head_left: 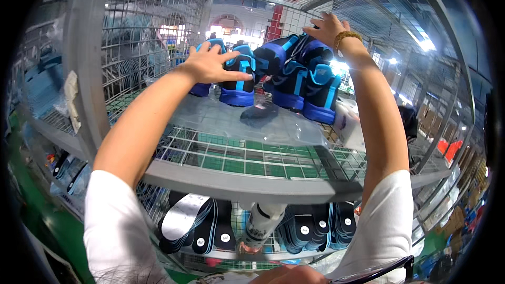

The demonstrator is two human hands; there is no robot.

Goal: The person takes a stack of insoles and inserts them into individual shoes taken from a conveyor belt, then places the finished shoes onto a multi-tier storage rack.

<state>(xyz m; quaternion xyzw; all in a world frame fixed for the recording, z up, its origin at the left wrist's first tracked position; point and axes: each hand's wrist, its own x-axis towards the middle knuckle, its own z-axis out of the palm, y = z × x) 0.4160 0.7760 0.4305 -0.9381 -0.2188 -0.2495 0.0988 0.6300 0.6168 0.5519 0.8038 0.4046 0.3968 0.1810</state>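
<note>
Both my arms reach into a wire-mesh rack. My left hand is open, fingers spread over the heel of a black and blue shoe that stands on the shelf; I cannot tell whether it presses on it. Higher up on the right, my right hand is open with fingers apart, at the top of a stack of similar shoes. These are black with light-blue stripes and dark-blue soles. One shoe lies tilted on top of others, between my hands. What lies under my right fingertips is partly hidden.
A clear plastic sheet covers part of the mesh shelf, behind a grey metal front bar. Stacked insoles with round white labels fill the lower shelf, beside a printed white cylinder. A grey upright post stands left.
</note>
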